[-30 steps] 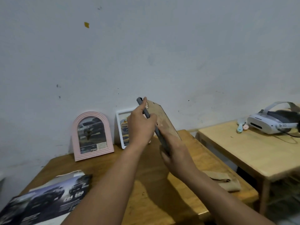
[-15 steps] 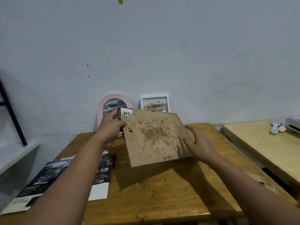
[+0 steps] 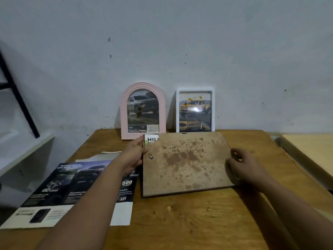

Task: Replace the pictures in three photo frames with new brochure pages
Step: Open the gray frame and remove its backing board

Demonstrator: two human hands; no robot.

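Brown stained backing board faces up; our left hand and right hand grip its ends before the pink frame. We judge the third frame mid-refit; next, press it flat on the worktop.

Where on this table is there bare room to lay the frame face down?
Bare wood lies along the near edge of the table, right of the brochure pages and below the frame's stained backing board. The back is crowded by the pink arched frame and white frame.
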